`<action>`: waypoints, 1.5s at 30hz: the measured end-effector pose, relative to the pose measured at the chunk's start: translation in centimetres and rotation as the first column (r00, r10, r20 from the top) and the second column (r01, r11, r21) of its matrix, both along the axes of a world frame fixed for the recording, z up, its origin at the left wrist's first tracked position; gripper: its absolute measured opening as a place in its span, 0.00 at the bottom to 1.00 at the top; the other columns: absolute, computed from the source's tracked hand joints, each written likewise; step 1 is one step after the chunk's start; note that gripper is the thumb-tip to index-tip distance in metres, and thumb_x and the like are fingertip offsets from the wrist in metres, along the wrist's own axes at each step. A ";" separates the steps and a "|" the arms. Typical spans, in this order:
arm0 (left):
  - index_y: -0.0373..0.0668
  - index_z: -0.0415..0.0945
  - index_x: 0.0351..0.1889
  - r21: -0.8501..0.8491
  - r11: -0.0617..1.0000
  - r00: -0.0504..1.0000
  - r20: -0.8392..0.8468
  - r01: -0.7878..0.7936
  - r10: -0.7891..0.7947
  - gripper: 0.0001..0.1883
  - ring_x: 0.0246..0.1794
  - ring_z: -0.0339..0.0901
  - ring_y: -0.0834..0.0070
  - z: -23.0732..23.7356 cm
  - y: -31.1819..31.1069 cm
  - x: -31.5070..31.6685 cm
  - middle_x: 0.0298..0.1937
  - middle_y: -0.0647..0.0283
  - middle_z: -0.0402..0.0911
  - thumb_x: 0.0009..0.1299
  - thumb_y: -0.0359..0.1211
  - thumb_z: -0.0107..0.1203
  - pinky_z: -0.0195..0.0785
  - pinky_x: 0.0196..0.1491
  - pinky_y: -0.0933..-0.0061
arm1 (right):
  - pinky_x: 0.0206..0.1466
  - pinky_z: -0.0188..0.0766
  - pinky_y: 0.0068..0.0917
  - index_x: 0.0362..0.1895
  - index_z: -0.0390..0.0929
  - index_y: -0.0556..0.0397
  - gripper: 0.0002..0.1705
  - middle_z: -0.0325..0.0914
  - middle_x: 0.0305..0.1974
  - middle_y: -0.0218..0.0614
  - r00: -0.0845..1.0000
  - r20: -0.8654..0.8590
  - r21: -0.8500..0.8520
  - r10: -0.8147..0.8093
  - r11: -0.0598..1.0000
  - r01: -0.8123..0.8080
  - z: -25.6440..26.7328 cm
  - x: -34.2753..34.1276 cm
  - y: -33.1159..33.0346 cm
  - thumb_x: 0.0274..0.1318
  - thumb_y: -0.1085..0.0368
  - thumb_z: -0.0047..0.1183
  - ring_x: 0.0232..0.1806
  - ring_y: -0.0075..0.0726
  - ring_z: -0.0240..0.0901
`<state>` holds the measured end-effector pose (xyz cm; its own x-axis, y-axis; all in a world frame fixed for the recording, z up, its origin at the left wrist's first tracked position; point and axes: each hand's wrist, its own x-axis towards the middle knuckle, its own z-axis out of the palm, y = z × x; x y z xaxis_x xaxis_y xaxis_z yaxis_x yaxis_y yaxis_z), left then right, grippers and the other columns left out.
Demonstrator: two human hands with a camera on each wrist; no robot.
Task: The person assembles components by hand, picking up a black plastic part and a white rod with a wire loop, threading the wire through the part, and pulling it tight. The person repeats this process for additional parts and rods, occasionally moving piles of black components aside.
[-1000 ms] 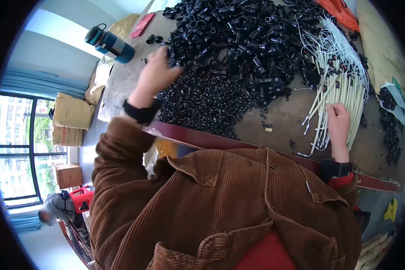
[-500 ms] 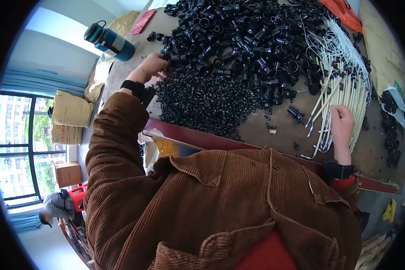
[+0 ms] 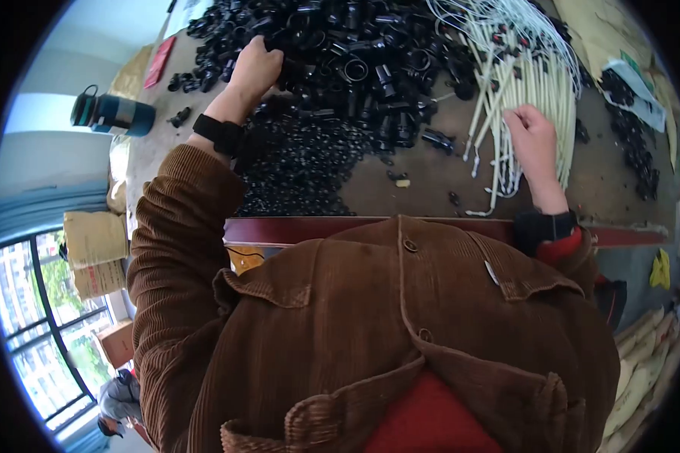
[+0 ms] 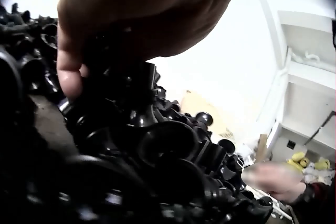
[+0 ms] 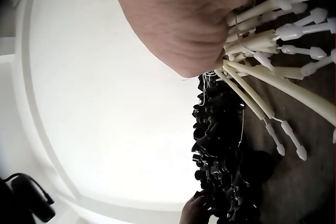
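My left hand [image 3: 255, 69] reaches into the heap of black plastic fittings [image 3: 347, 45], back of the hand up. In the left wrist view its bent fingers [image 4: 71, 77] point down among the dark parts, right at their surfaces; what lies under the palm is hidden. Over a bundle of cream tubes [image 3: 548, 90] with white pointed tips sits my right hand [image 3: 535, 143], its fingers curled in. Tubes fan out from beneath that hand in the right wrist view, and I cannot tell whether one is pinched. A single black fitting [image 3: 438, 140] lies left of the bundle.
Small black pieces [image 3: 302, 170] spread in front of the heap, by the table's red edge [image 3: 317, 230]. A blue bottle [image 3: 117, 113] and a red packet [image 3: 159, 62] are at the left. White strings [image 3: 499, 19] trail from the tubes. Another person [image 3: 121, 396] is at lower left.
My left hand has swung from open over the parts, back to the heap's left side, then onto the larger fittings. A fitting has appeared beside the tubes. The right hand stays at the bundle; the view has shifted.
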<state>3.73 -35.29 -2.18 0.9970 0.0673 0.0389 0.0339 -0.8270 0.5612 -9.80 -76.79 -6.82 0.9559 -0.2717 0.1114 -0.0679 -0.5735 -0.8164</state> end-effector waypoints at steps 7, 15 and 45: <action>0.37 0.71 0.54 0.272 0.820 0.771 0.287 0.503 -0.568 0.19 0.49 0.74 0.48 0.9 -7.6 -6.9 0.50 0.45 0.75 0.63 0.27 0.50 0.69 0.52 0.58 | 0.29 0.63 0.21 0.29 0.77 0.60 0.12 0.73 0.21 0.28 0.997 0.038 -0.048 0.067 0.997 -0.065 -0.2 -0.2 -0.3 0.55 0.62 0.57 0.24 0.18 0.66; 0.40 0.75 0.43 0.433 0.570 0.467 0.328 0.698 -0.821 0.11 0.42 0.76 0.61 2.2 -12.6 -15.4 0.43 0.55 0.74 0.62 0.30 0.56 0.73 0.44 0.64 | 0.28 0.64 0.22 0.29 0.77 0.60 0.13 0.75 0.21 0.29 0.996 0.041 -0.108 0.074 0.992 -0.069 0.5 -0.6 0.1 0.55 0.61 0.57 0.24 0.19 0.67; 0.36 0.71 0.47 -0.686 0.632 0.817 -0.094 0.361 -0.569 0.13 0.29 0.77 0.76 2.8 -9.8 -15.5 0.34 0.62 0.76 0.65 0.28 0.55 0.73 0.33 0.76 | 0.20 0.68 0.29 0.29 0.78 0.54 0.07 0.76 0.19 0.38 0.904 -0.404 0.367 0.143 0.930 0.017 3.8 1.9 -2.3 0.51 0.64 0.51 0.15 0.35 0.72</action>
